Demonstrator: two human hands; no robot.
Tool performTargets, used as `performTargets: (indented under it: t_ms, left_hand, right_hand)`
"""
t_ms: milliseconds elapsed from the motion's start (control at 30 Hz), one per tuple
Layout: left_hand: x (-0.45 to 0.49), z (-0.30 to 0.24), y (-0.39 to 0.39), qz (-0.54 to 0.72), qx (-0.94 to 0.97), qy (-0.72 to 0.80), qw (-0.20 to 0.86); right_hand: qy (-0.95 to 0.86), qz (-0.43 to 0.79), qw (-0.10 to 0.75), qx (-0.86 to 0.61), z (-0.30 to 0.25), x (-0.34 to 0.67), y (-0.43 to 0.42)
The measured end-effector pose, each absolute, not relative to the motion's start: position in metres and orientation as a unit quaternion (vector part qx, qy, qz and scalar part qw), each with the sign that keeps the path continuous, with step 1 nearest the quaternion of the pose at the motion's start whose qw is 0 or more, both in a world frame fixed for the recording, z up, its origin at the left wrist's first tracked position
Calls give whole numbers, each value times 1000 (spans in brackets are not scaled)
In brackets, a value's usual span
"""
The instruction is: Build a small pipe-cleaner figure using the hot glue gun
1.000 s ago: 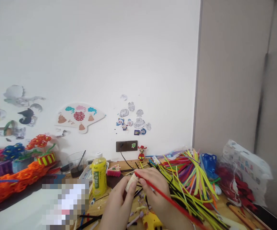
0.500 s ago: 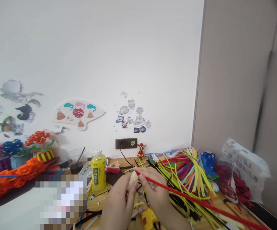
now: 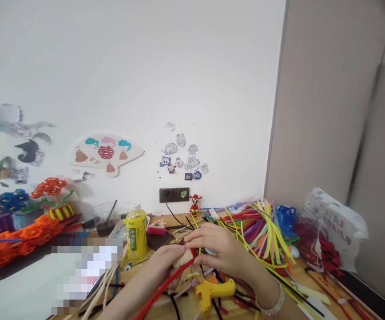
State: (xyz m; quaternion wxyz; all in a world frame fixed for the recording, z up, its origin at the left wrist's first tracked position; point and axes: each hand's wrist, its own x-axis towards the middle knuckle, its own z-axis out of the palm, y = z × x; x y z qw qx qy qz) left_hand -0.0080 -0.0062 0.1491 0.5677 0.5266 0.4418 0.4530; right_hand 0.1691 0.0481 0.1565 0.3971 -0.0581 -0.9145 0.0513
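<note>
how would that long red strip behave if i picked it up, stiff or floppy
The red strip is probably light, as it looks thin for its length. It likely bends easily but holds some shape: it curves at the cream piece, yet its free length runs out nearly straight. Its fuzzy-looking surface suggests it wouldn't be very slippery.

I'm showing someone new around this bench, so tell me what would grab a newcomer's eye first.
Probably the bright spray of coloured stems, fanned out beyond and to the right of the hands. Next, the red strip slanting toward the viewer from the cream piece between the left hand and right hand. Then the mass of orange flowers at far left.
</note>
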Motion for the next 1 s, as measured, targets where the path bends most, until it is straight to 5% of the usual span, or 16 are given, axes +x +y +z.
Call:
performTargets:
  t_ms: [200,533,700,1000]
  left_hand:
    - [-3,144,-8,379,460,369,713]
    - [7,134,2,494,519,361,597]
    - [13,142,-11,555,557,416,456]
    - [14,146,-16,575,577,376,442]
  right_hand:
    - [-882,181,433,-36,158,169,48]
    - [-742,396,521,-145,141,156,54]
    - [-767,292,557,-128,143,155,49]
    - [-788,167,592,-39,150,156,44]
